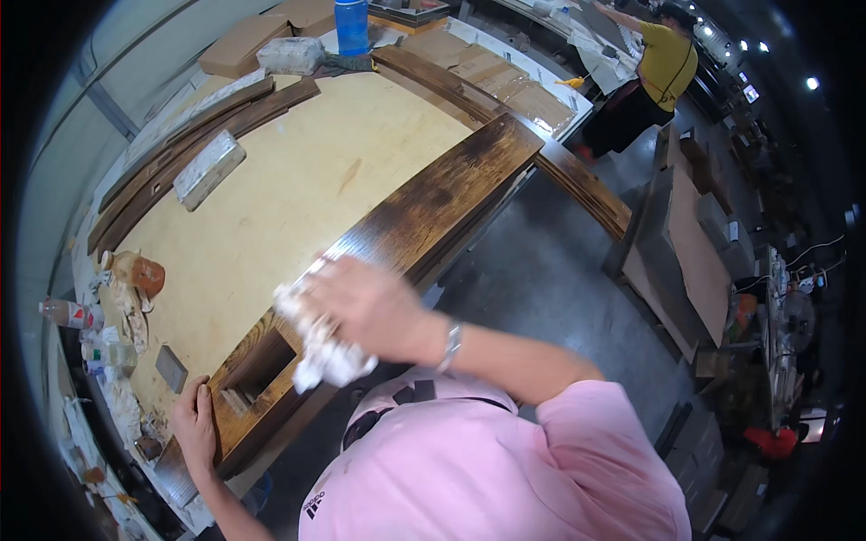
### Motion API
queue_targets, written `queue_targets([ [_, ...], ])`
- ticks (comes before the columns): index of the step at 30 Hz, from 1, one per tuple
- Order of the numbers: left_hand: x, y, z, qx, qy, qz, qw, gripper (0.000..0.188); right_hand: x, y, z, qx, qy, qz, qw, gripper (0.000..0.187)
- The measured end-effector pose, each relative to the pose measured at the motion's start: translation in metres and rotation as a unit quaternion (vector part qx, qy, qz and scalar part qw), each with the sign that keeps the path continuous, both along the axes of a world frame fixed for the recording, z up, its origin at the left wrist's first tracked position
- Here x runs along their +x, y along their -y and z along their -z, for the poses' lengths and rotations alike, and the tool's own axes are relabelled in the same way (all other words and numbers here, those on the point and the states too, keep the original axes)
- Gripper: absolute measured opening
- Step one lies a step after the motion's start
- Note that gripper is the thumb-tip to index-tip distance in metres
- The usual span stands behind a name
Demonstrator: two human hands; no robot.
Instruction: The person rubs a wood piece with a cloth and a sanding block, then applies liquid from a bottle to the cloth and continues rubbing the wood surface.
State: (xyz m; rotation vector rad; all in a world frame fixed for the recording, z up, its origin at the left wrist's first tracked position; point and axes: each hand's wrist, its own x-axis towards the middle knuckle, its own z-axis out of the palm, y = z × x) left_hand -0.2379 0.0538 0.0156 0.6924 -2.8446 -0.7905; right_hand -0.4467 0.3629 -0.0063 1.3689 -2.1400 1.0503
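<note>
A long, dark-stained wooden board (458,191) with a mottled grain runs diagonally across the worktable. Near its left end is a rectangular opening (262,365). My right hand (374,307), smeared a little by motion, is closed on a crumpled white rag (325,347) and presses it to the middle of the board. At the near left end, my left hand (194,424) grips the board's edge, its fingers curled against the side. A small grey flat block (171,368) lies just beyond that hand.
The pale tabletop (298,162) carries a wrapped block (210,169), dark wooden strips (198,122) and a jar of orange-brown liquid (144,273). A blue container (352,27) stands at the back. Bottles (72,314) line the left edge. Another person (663,68) works at the far right.
</note>
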Motion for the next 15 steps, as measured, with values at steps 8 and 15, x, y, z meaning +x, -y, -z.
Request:
queue_targets([
  [8, -0.003, -0.009, -0.007, -0.027, -0.012, -0.005, 1.0, 0.03, -0.153, -0.175, -0.001, 0.165, -0.062, 0.38, 0.908, 0.02],
  [15, 0.006, -0.008, -0.005, -0.056, -0.001, -0.003, 0.998, 0.031, -0.069, -0.066, 0.005, 0.065, -0.084, 0.137, 0.985, 0.026],
])
